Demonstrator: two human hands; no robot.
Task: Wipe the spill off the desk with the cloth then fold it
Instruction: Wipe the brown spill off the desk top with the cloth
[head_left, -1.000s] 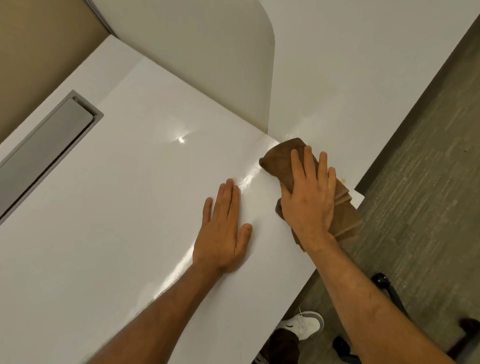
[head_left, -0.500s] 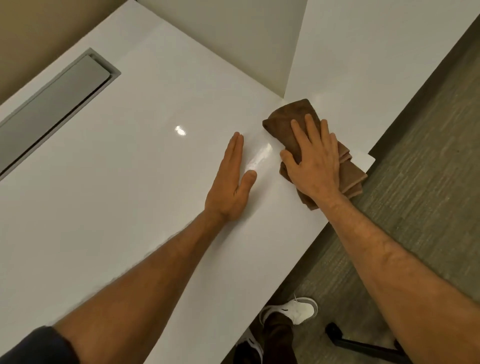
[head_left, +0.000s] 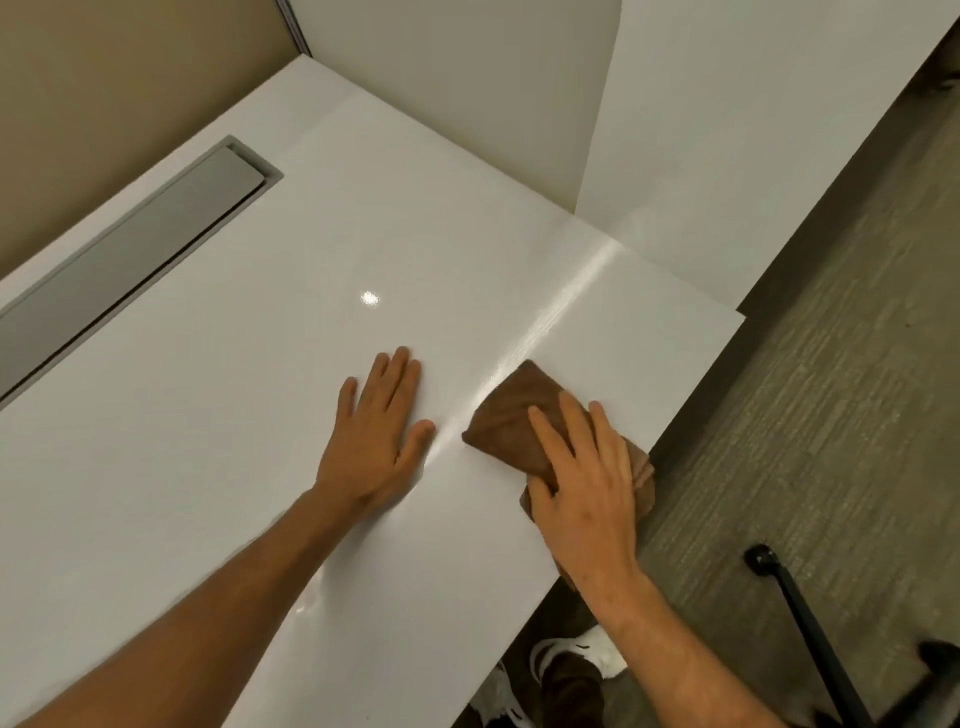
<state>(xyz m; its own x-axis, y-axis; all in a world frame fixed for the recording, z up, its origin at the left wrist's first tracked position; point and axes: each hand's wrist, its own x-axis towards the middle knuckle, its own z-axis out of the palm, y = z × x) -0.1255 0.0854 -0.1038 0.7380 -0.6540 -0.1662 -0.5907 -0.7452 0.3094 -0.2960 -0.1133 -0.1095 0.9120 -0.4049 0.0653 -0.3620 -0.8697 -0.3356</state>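
No brand, label or legible writing could be made out on any surface. The left hand (head_left: 375, 441) was laid flat on the white desk (head_left: 218, 415), its fingers straight and held close together, the thumb angled out to the side; nothing was held by it. The right hand (head_left: 584, 486) was pressed palm-down on the brown cloth (head_left: 511, 423), fingers extended and slightly spread over the fabric. The cloth was bunched in folds at the desk's near edge, just beside the left hand and apart from it. A grey recessed tray (head_left: 130, 249) was set into the desk's far side. White shoes (head_left: 576, 652) were seen on the carpet (head_left: 831, 415) below.
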